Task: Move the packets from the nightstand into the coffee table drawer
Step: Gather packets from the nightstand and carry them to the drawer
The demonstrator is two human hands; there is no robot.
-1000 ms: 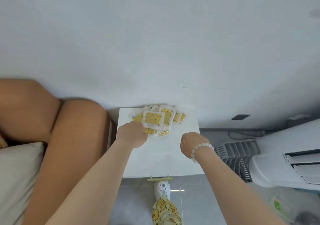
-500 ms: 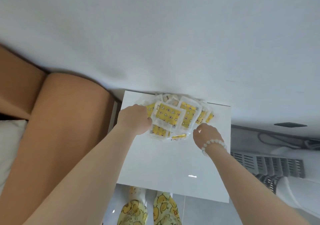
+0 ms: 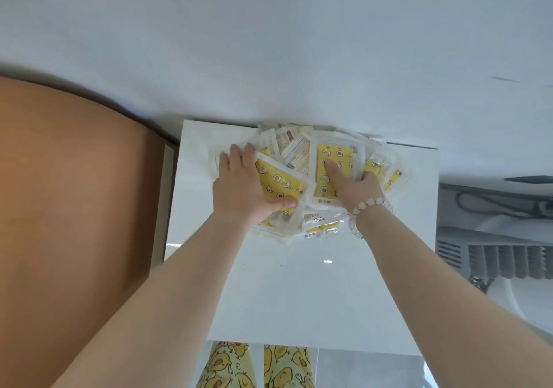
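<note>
A heap of clear packets (image 3: pixel 299 153) with yellow cartoon prints lies at the back of the white nightstand (image 3: pixel 299 283), against the wall. My left hand (image 3: pixel 239 184) is on the heap's left side. Its fingers reach forward, and one yellow packet (image 3: pixel 279 182) sits between its thumb and forefinger. My right hand (image 3: pixel 356 190), with a bead bracelet on the wrist, rests on the heap's right side. Its forefinger lies flat on another yellow packet (image 3: pixel 338 154). The packets under both hands are hidden. No coffee table or drawer is in view.
A brown padded headboard (image 3: pixel 74 208) stands close against the nightstand's left side. At the right stands a white appliance with a grey grille (image 3: pixel 493 262), with a cable (image 3: pixel 493 205) behind it. My legs in duck-print trousers (image 3: pixel 227 366) are at the nightstand's front edge.
The view has come closer to the nightstand. Both hands have moved forward from the heap's near edge onto the packets, and the left hand now has a yellow packet between thumb and forefinger.
</note>
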